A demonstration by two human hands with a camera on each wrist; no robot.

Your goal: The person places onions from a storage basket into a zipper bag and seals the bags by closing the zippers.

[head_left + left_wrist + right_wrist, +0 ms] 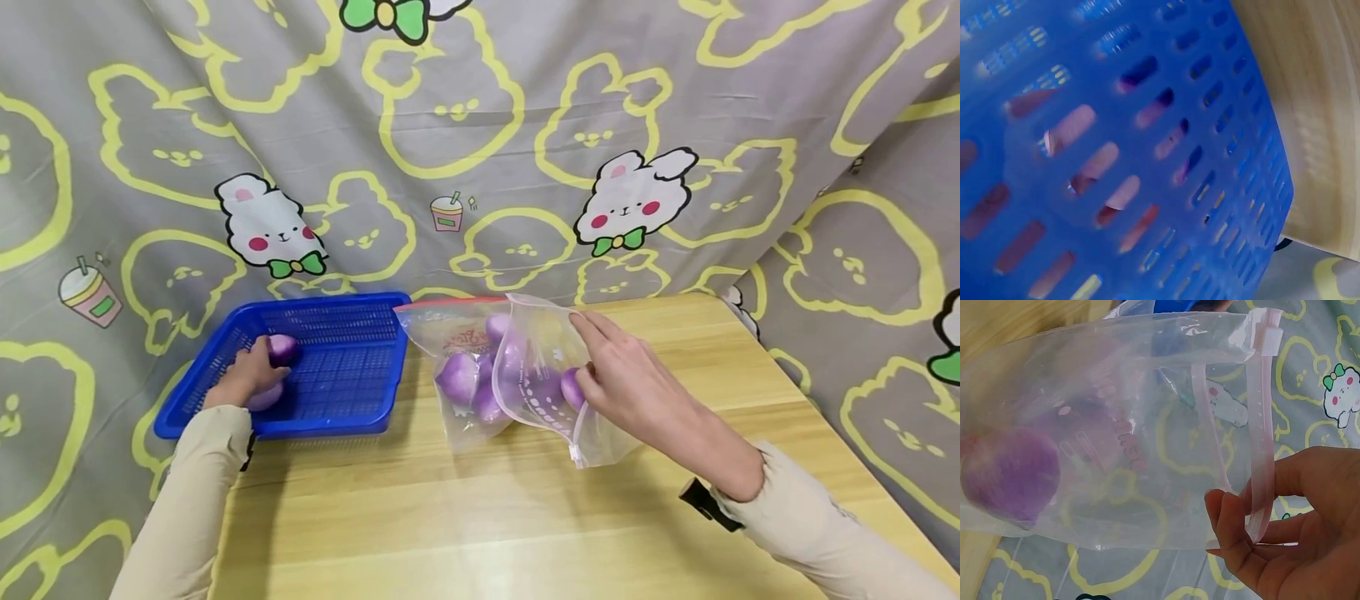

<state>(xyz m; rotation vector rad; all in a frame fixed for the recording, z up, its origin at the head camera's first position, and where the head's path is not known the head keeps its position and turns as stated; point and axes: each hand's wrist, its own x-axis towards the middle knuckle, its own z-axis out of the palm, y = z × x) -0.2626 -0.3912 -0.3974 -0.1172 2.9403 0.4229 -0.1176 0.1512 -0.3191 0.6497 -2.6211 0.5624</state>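
At the left stands a blue plastic basket (330,425) with two purple onions in it. My left hand (247,371) reaches inside, its fingers and thumb around the farther onion (282,349); the nearer onion (266,397) lies beneath the hand, partly covered. Through the basket's slotted wall, the left wrist view shows parts of the fingers and a purple onion. My right hand (633,375) pinches the edge of a clear zip bag (1166,450) between thumb and fingers, beside its pink zip strip. Several purple onions (459,377) are inside the bag, and a white slider (1270,341) sits on the strip.
Basket and bag stand on a light wooden table (465,533), with the bag just right of the basket. A grey curtain (480,183) printed with yellow bear outlines hangs behind the table and along its right side.
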